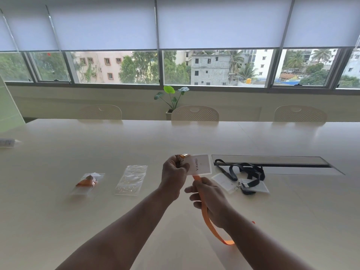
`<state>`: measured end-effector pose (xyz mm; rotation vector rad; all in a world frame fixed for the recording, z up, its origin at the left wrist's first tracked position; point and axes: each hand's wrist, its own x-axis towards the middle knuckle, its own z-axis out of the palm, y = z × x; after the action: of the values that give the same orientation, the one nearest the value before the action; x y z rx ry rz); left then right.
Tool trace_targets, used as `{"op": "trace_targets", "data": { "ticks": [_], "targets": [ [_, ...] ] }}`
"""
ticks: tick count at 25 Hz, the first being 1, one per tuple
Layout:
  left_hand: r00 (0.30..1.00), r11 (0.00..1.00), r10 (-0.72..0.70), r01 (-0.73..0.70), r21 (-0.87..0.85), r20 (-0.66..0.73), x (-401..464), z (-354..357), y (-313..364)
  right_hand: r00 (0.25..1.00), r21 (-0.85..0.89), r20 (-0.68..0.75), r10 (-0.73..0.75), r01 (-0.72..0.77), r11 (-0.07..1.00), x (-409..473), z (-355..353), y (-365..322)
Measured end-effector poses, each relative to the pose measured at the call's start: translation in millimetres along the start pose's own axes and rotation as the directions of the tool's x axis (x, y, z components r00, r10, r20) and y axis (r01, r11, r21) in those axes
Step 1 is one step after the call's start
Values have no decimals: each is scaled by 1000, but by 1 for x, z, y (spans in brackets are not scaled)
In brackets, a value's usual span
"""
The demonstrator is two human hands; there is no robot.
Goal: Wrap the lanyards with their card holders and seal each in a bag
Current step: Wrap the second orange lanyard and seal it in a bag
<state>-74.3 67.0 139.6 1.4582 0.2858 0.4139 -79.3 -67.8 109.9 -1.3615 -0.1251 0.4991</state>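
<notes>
My left hand (174, 173) grips a white card holder (201, 165) by its clip end, holding it above the table. An orange lanyard (209, 221) hangs from the holder, and my right hand (211, 199) grips the strap just below the card. The strap loops down over the table near my right forearm. A clear bag (87, 183) with an orange lanyard inside lies at the left. Beside it lies an empty clear bag (131, 179). To the right, black lanyards (247, 172) lie tangled with their card holders (224, 181).
The long pale table (97, 221) has a recessed cable tray (272, 162) at the right. Three chairs (194, 114) stand along the far edge, with a potted plant (172, 98) behind. A small clear item (7, 142) lies at the far left.
</notes>
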Motion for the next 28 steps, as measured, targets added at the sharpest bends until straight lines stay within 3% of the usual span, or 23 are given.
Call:
{"op": "trace_targets", "data": {
  "ticks": [3,7,12,16,22,24,28],
  "targets": [
    [990,975,137,-130,178,-25,0,-4,-6,991,-56,-134,17,-24,998,1,3,-1],
    [974,921,227,-213,325,-6,0,-15,-20,982,9,-181,-48,50,999,0,0,-12],
    [977,896,193,-214,389,91,0,-20,-32,989,142,-121,-81,98,985,-2,-12,-36],
    [974,904,82,-163,395,213,-2,-26,-31,992,309,-38,-124,130,942,-1,-30,-60],
    [884,942,-55,-108,317,465,-13,-26,-26,975,423,73,-211,161,892,14,-55,-84],
    [857,967,-70,-68,246,511,-16,-24,-20,978,364,57,-200,166,917,21,-62,-85],
    [807,998,-19,-25,66,590,-19,-22,-8,999,22,23,-27,26,999,31,-71,-61]
  ]
}}
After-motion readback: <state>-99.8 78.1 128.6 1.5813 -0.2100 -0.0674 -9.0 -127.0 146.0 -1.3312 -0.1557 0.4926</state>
